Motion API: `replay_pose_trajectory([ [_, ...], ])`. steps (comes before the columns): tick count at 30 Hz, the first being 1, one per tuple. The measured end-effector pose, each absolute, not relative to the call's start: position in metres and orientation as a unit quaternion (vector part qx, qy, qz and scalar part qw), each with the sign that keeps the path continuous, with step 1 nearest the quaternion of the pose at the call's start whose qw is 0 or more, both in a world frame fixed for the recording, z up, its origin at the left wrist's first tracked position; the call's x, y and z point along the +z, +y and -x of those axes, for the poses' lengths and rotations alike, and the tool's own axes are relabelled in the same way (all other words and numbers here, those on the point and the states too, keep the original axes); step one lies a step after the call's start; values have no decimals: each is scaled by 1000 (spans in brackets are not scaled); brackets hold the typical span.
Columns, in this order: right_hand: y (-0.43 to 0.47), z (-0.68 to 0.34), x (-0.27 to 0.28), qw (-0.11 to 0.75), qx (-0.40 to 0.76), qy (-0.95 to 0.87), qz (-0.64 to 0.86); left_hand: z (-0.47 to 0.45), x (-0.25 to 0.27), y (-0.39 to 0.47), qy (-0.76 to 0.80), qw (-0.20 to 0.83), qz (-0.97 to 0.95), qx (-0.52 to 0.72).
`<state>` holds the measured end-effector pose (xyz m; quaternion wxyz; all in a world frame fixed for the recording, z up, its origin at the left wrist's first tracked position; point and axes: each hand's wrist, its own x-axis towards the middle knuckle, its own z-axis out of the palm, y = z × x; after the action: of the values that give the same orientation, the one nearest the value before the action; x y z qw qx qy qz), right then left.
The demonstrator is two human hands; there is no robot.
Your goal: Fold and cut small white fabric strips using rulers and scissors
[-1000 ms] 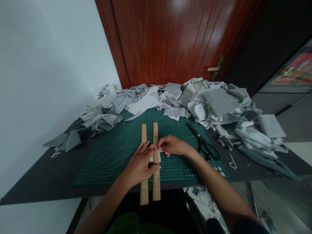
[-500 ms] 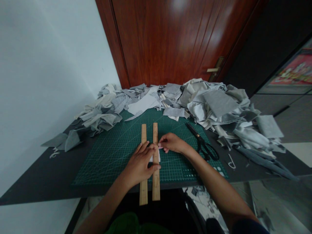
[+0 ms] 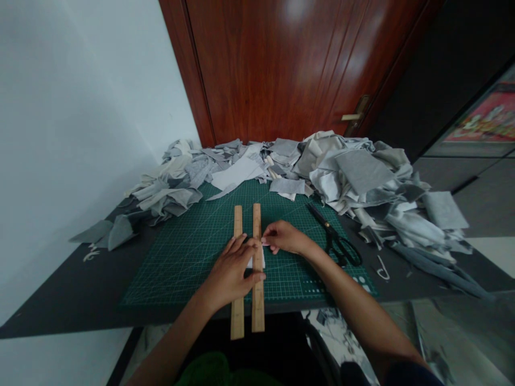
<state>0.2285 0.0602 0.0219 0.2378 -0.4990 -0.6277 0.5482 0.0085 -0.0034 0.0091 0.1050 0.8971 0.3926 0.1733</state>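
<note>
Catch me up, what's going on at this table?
A person's left hand is spread across two wooden rulers lying side by side on a green cutting mat. A small white piece shows from beneath the right-hand ruler. The right hand has its fingertips close to that ruler's right edge; its exact grip is unclear. Black scissors lie to the right, and heaped fabric scraps line the far side.

Dim, cool light; glare on door [image 3: 289, 69]; edges stretched, soft.
</note>
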Motion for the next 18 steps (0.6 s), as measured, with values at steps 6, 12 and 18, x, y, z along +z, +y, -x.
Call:
replay_pose_trajectory([
  [6, 56, -227, 22, 233, 562, -618, 498, -9, 10, -4, 389, 104, -899, 174],
  [12, 53, -226, 24, 216, 578, -609, 498, -8, 10, -4, 390, 108, -898, 173],
  [18, 51, -226, 24, 202, 568, -621, 502, -8, 9, -4, 393, 108, -896, 176],
])
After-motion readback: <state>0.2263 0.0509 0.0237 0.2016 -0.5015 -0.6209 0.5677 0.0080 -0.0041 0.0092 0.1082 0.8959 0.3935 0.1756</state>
